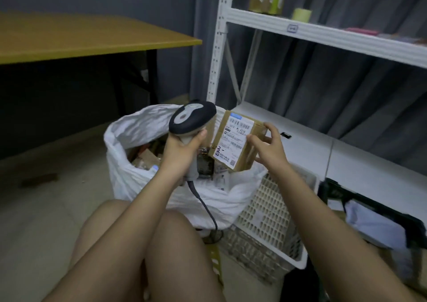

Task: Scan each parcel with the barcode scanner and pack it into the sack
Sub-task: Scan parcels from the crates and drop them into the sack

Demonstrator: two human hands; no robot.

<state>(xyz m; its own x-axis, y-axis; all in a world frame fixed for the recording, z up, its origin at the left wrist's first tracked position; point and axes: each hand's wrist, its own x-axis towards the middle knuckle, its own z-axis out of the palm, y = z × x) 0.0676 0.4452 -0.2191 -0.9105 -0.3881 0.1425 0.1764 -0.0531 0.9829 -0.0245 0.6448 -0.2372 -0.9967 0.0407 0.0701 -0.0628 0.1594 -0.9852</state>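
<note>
Parcel [238, 139] tilted, label up, facing scanner [191, 116].

We see the left hand [182, 146] gripping the grey-and-black handheld barcode scanner [193, 119] beside the brown cardboard parcel with a white label [238, 139], which the right hand [269, 146] holds tilted above the open white plastic sack [138, 126] next to the white lattice basket [272, 209].

Dim, soft indoor light, deep shadow under the table [92, 40], wide-angle bending at edges.
</note>
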